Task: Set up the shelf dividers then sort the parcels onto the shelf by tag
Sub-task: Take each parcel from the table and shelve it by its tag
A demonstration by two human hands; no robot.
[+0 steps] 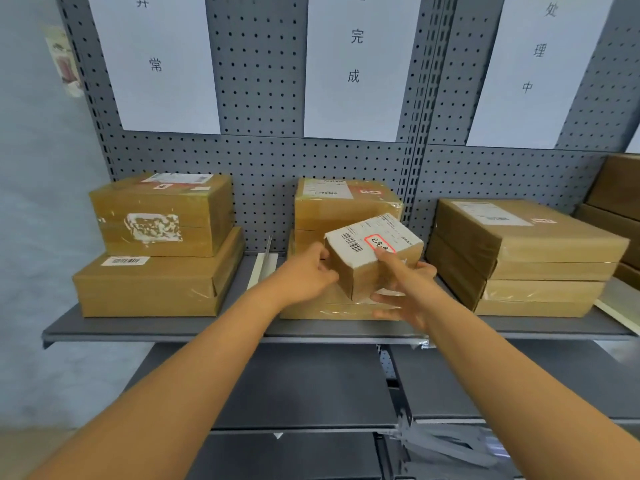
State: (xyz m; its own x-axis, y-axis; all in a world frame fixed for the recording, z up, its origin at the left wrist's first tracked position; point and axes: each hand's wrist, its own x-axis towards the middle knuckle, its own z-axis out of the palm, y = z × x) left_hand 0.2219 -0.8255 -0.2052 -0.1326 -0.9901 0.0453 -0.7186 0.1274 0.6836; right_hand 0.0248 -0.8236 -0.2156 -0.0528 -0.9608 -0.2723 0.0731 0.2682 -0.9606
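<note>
A small brown parcel (pixel 372 258) with a white label and a red-edged tag is tilted in front of the middle stack of parcels (pixel 343 206) on the grey shelf (pixel 166 327). My left hand (pixel 308 271) grips its left side. My right hand (pixel 405 285) holds its right side, thumb on the tag, fingers spread under it. A thin divider (pixel 268 249) stands upright on a white base between the left stack (pixel 162 244) and the middle stack. Another white divider base (pixel 620 308) lies right of the right stack (pixel 530 254).
Three white paper signs (pixel 360 64) with characters hang on the grey pegboard back, one above each stack. More brown boxes (pixel 620 202) sit at the far right edge. Lower grey shelves (pixel 301 386) lie below, with a loose grey metal part (pixel 446 445) at the bottom right.
</note>
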